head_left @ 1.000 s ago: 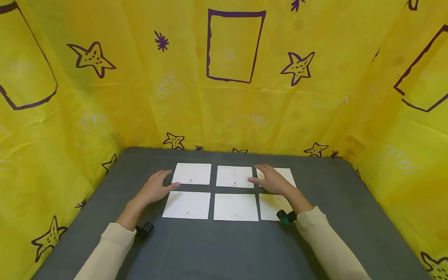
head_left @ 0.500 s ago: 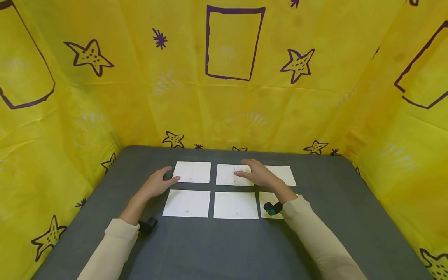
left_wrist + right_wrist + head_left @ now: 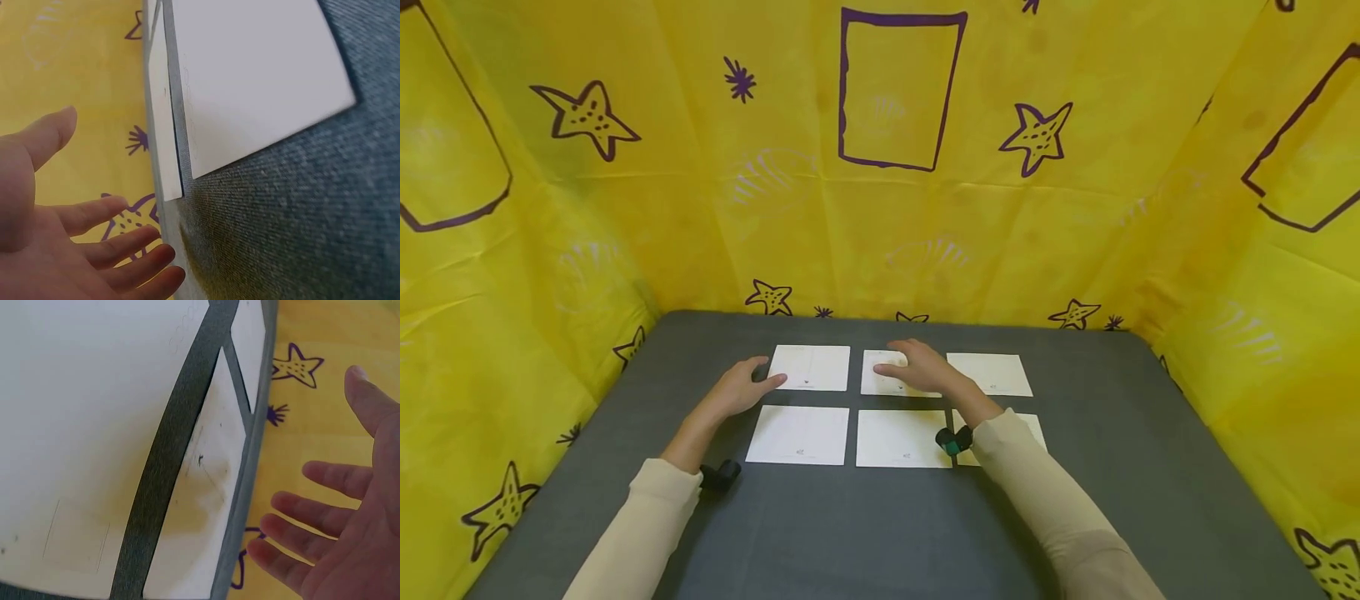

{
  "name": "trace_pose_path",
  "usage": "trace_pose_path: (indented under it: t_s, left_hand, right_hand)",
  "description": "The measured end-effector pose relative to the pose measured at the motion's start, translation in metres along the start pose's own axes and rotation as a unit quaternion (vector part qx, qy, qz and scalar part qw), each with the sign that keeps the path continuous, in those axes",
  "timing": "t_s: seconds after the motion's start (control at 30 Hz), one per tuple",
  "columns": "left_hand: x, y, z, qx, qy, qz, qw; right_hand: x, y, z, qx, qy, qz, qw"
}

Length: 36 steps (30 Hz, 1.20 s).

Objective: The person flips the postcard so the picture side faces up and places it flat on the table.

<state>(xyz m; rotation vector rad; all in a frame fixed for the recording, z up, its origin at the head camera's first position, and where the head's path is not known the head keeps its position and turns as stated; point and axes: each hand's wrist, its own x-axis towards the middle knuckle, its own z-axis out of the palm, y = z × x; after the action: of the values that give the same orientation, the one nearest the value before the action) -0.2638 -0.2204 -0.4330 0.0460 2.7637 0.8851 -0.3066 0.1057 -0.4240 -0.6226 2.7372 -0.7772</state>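
Note:
Several white cards lie in two rows on a dark grey tabletop. My left hand (image 3: 737, 393) hovers at the left edge of the back-left card (image 3: 811, 367), fingers spread and holding nothing. In the left wrist view its palm and loose fingers (image 3: 94, 250) show beside the front-left card (image 3: 256, 69). My right hand (image 3: 917, 367) is over the back-middle card (image 3: 880, 385) and covers part of it, thumb apart from the fingers. The right wrist view shows that hand's relaxed fingers (image 3: 312, 519) with nothing in them, its shadow falling on a card (image 3: 194, 487) with faint marks.
The front-middle card (image 3: 898, 437), front-right card (image 3: 1022, 429) and back-right card (image 3: 992, 373) lie flat, with narrow gaps between. My right forearm covers part of the front-right card. Yellow cloth (image 3: 700, 208) with purple drawings encloses the table (image 3: 820, 533) at the back and sides.
My right hand has moved left from the back-right card to the back-middle card, uncovering the back-right one. My left hand has stayed almost still. The cards lie as before.

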Motion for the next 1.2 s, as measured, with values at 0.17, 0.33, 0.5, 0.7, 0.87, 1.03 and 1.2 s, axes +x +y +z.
trace_pose_path:
  t_s: [0.17,0.33,0.5,0.7,0.87,1.03,1.2]
  left_hand:
    - [0.005,0.002,0.001,-0.002,-0.006,-0.017,0.9998]
    - [0.008,0.004,0.001,-0.002,-0.004,-0.024,0.9997]
    - [0.012,0.004,0.002,-0.001,0.001,-0.023,0.9997]
    - [0.016,0.003,0.005,0.006,0.007,-0.028,0.9996]
    - [0.016,0.005,0.004,-0.003,0.001,-0.042,0.9991]
    - [0.018,0.007,0.003,-0.002,-0.001,-0.039,0.9992]
    - [0.02,0.007,0.005,0.007,0.001,-0.038,0.9993]
  right_hand:
    - [0.008,-0.007,0.006,0.002,-0.011,0.009,1.0]
    - [0.017,-0.014,0.013,0.0,-0.018,0.003,1.0]
    - [0.025,-0.023,0.022,0.001,-0.023,0.003,1.0]
    - [0.032,-0.032,0.034,-0.025,-0.018,-0.017,0.999]
    - [0.037,-0.04,0.043,-0.053,-0.012,-0.031,0.998]
    - [0.04,-0.046,0.051,-0.062,0.0,-0.044,0.997]
    - [0.043,-0.051,0.057,-0.068,0.009,-0.043,0.997]
